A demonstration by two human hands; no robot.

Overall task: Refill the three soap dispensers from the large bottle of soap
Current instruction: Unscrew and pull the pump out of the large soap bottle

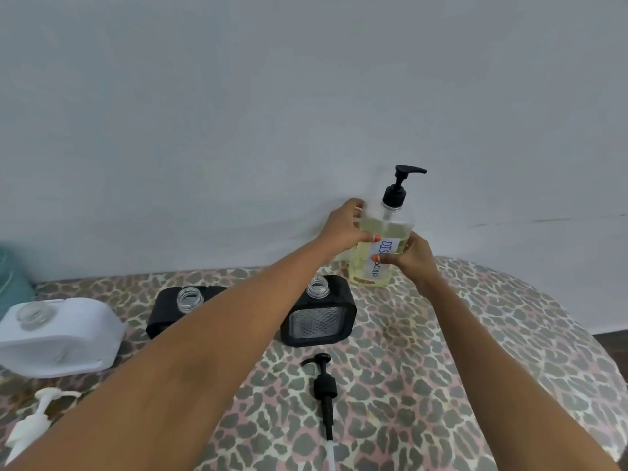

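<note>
The large soap bottle (385, 229), clear with yellow liquid, a black pump and a white label, stands upright at the table's far edge by the wall. My left hand (345, 229) grips its left side, and my right hand (413, 258) grips its right side lower down. Three dispensers stand uncapped in a row nearer me: a white one (59, 334) at the left, a black one (170, 307) partly hidden by my left arm, and another black one (317, 314) with a clear window.
A black pump head (324, 389) lies on the leopard-print cloth (441, 385) in front of the right dispenser. A white pump head (34, 419) lies at the near left. A teal object (10, 273) sits at the far left edge. The grey wall rises right behind the bottle.
</note>
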